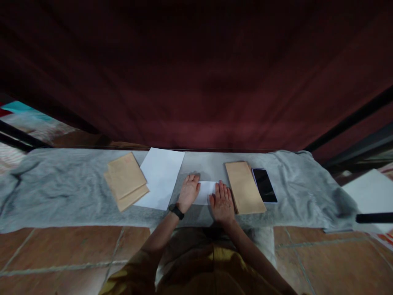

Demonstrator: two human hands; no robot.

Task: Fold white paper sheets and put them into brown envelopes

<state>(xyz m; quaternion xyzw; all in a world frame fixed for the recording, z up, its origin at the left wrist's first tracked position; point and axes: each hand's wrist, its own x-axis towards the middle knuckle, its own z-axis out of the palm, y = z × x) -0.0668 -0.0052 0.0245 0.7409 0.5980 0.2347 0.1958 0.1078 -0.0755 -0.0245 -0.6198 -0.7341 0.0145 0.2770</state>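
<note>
A small folded sheet of white paper (pixel 204 193) lies on the grey cloth between my hands. My left hand (pixel 188 191), with a dark watch on its wrist, rests at the left edge of this paper, its fingers lying close together and pointing away from me. Flat on the right edge is my right hand (pixel 223 203), fingers stretched out and slightly apart. Just right of that hand lies a stack of brown envelopes (pixel 246 188). Left of my left hand is a larger white sheet (pixel 162 176). Neither hand appears to grasp anything.
Brown paper envelopes (pixel 127 176) overlap at the left, touching the white sheet. A phone (pixel 264 185) lies right of the envelope stack. The grey cloth (pixel 73 188) covers a narrow bench. A dark red curtain (pixel 196 82) hangs behind; tiled floor (pixel 76 246) shows in front.
</note>
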